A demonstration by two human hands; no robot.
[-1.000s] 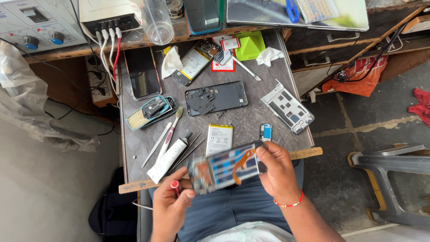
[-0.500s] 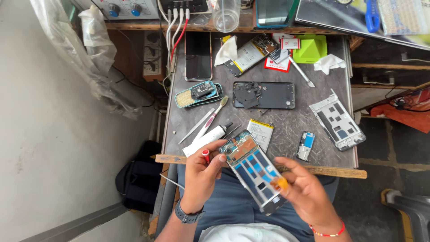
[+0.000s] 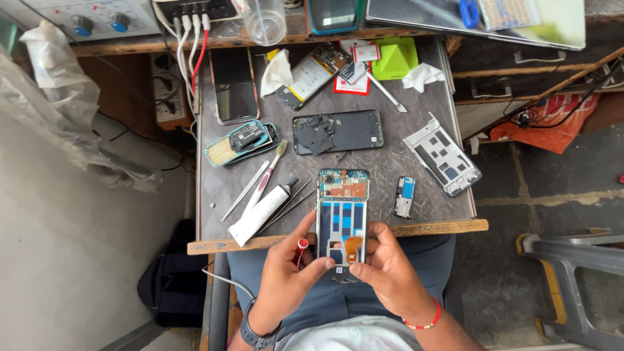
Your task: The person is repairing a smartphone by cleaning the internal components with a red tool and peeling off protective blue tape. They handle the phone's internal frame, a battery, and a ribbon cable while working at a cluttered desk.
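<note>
Opened phone (image 3: 342,218): gripped at near end by left hand (image 3: 286,276), also pinching red screwdriver (image 3: 301,250), and right hand (image 3: 389,273); white tube (image 3: 263,211) left.

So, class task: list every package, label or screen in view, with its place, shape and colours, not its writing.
Dark phone screen: back left of the table, tall rectangle, black.
White tube: front left, long, black cap.
Red-and-white card packet: back centre, flat, squarish.
Green box: back right, square, bright green.

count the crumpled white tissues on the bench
2: one tissue near the back, left of the opened phone with its battery showing; the other tissue at back right beside the green wedge. More may lie hidden under the parts.
</note>
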